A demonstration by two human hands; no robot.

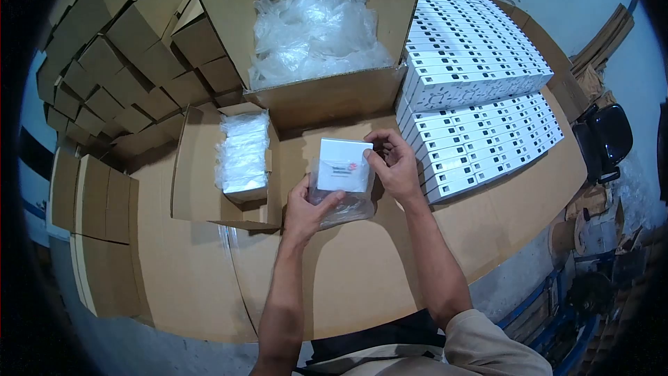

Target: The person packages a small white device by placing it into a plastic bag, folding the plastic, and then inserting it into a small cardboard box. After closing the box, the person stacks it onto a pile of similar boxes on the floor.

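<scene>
We hold a small white box [342, 167] partly inside a clear bag [348, 214], above the desk [355, 264].
Our left grip [303, 214] pinches the bagged lower part, thumb across the front; our right grip [395, 168] pinches the box's upper right corner between thumb and fingers. The box has small print and a red mark on its face, and its top edge is bare of the bag. To our left, an open carton [191, 174] holds a row of wrapped boxes [243, 147]; beyond our hands, a bigger carton [327, 103] is heaped with clear bags [313, 31]. To our right, white packs [480, 108] stand in rows.
</scene>
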